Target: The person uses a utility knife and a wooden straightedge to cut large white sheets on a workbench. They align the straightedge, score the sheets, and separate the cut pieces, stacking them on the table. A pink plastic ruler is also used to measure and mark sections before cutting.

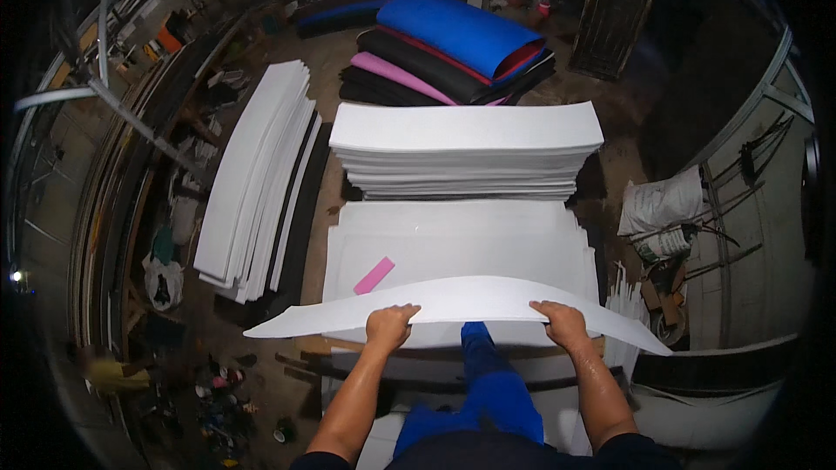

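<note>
Over wht stack [453, 244], L hand [392, 327], R hand [562, 324]: fingers clamped on smooth sheet [475, 298] (bowed).

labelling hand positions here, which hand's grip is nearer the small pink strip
Left. The left grip is on the bent white sheet, just below the pink strip in the picture; the right grip holds the same sheet, farther off to the strip's right.

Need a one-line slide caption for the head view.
Left hand and right hand hold a long white strip, bowed upward, over wide white sheets where a small pink piece lies.
</note>
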A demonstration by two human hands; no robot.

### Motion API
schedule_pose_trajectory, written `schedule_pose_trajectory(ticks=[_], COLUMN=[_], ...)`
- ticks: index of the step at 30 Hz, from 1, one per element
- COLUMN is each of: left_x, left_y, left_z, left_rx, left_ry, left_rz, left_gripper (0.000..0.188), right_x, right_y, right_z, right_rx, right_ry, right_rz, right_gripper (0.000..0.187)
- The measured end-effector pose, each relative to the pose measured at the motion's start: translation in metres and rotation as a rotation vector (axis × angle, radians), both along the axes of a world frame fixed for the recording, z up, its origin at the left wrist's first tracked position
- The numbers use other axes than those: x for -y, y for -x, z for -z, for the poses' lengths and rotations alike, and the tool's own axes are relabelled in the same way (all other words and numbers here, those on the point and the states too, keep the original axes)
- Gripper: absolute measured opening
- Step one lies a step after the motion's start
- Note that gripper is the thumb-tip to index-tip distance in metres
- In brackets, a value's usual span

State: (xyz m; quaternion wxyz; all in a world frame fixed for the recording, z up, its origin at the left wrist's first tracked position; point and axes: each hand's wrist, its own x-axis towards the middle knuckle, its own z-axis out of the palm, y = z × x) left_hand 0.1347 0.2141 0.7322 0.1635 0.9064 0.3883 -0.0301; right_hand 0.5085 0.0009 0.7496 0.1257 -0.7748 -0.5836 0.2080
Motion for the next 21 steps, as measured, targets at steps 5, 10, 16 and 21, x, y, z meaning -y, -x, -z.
schedule_pose_trajectory(ticks=[5,10,16,21], left_x=[-0.099,-0.192,-0.289,-0.376], left_y=[-0.072,-0.114,-0.118,-0.131], left_z=[-0.001,-0.029,-0.012,0.021], left_rx=[0.07,0.134,0.126,0.077], left_ry=[-0.048,-0.07,-0.146,-0.12], left_rz=[0.067,0.024,-0.037,-0.043], left_gripper=[0.048,0.051,0.053,0.055], right_x=[-0.093,-0.181,-0.268,-0.355], right_y=[-0.081,-0.141,-0.2,-0.238], right_z=[0.009,-0.005,-0.02,-0.005], right_rx=[0.018,0.043,0.115,0.155], right_ry=[0.072,0.056,0.069,0.055], right_rz=[-0.018,-0.069,-0.123,-0.163], right_gripper=[0.066,0.065,0.067,0.065])
